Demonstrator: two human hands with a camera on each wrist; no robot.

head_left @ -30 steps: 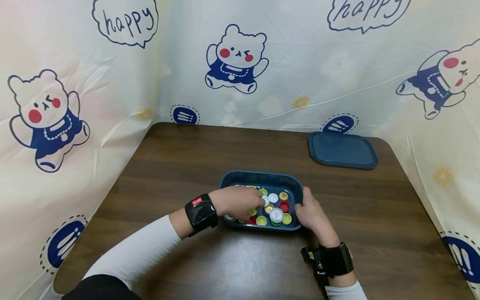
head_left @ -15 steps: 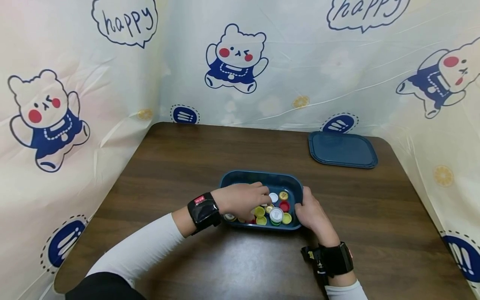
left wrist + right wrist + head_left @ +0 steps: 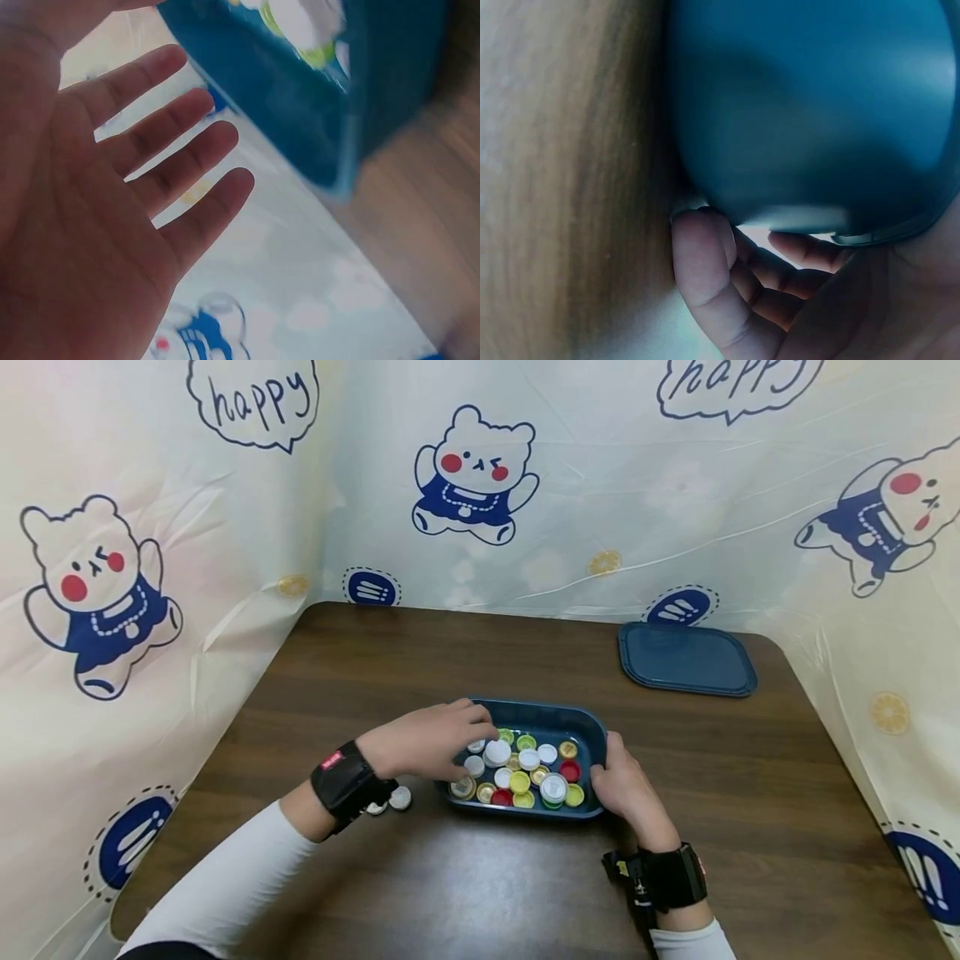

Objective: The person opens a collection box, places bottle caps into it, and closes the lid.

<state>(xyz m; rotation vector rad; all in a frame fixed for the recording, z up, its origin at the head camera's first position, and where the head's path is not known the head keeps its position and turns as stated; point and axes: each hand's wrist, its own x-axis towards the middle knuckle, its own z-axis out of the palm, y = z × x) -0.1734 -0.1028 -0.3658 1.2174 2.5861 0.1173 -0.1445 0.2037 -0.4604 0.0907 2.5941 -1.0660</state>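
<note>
A dark blue tray (image 3: 592, 731) sits on the brown table and holds several bottle caps (image 3: 525, 768) in white, yellow, red and green. My left hand (image 3: 472, 727) hovers over the tray's left rim. The left wrist view shows that hand (image 3: 150, 187) with straight, spread fingers holding nothing, and the tray (image 3: 300, 97) blurred beyond it. My right hand (image 3: 618, 777) grips the tray's right rim. In the right wrist view its fingers (image 3: 705, 255) curl against the tray's outer wall (image 3: 810, 112).
Two white caps (image 3: 400, 797) lie on the table left of the tray, by my left wrist. A blue lid (image 3: 686, 658) lies flat at the back right. Bear-print curtains (image 3: 480, 485) wall in the table on three sides.
My left hand has drawn back leftwards from among the caps to the tray's left rim, uncovering more caps. Two white caps now show on the table by that wrist. The right hand has not moved.
</note>
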